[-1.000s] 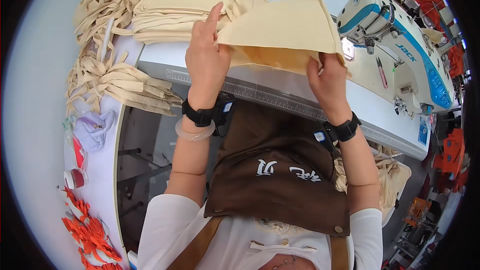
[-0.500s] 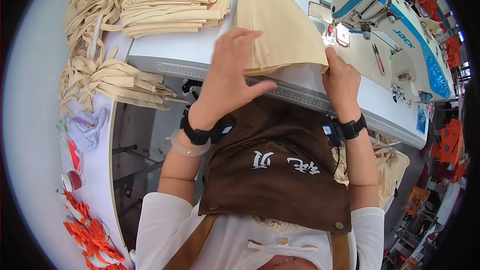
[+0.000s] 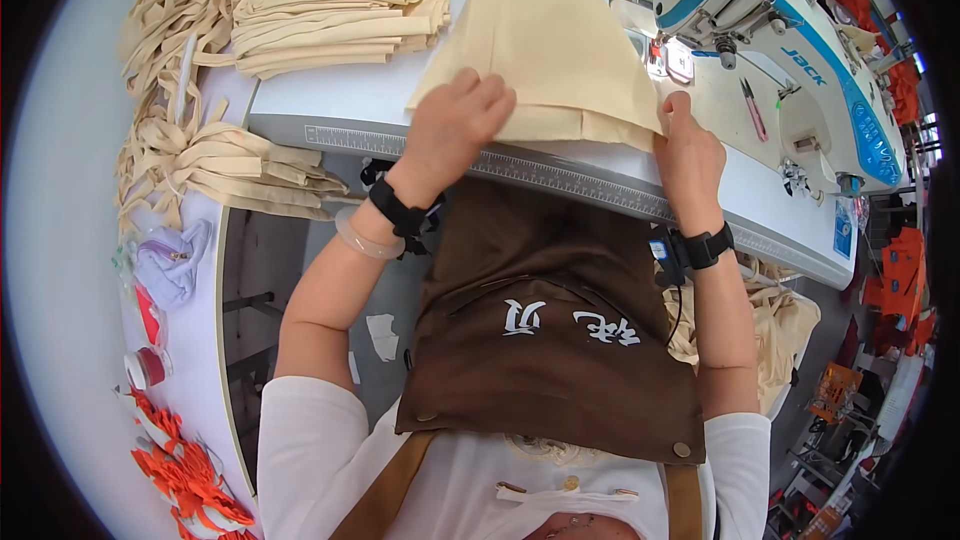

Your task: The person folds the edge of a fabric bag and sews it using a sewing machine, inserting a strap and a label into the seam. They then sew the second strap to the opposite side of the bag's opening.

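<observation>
Your cloth [image 3: 550,40] lies near the table's ruler strip [image 3: 570,178], bare tabletop [image 3: 345,95] parting it from the stack [image 3: 340,0]. It's cream, lightly creased; your right hand [image 3: 692,155] pinches its corner, your left hand [image 3: 458,128] curls over it, grip unclear.

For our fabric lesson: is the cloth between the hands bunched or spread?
Spread: the cloth lies broad, largely smooth, from left hand to right hand.

A plain cream cloth panel [image 3: 560,50] lies spread on the tabletop [image 3: 335,97] in the upper middle of the frame, narrowing toward the top edge. A faint crease runs lengthwise; along its lower edge, a strip of like cloth shows beneath.
</observation>
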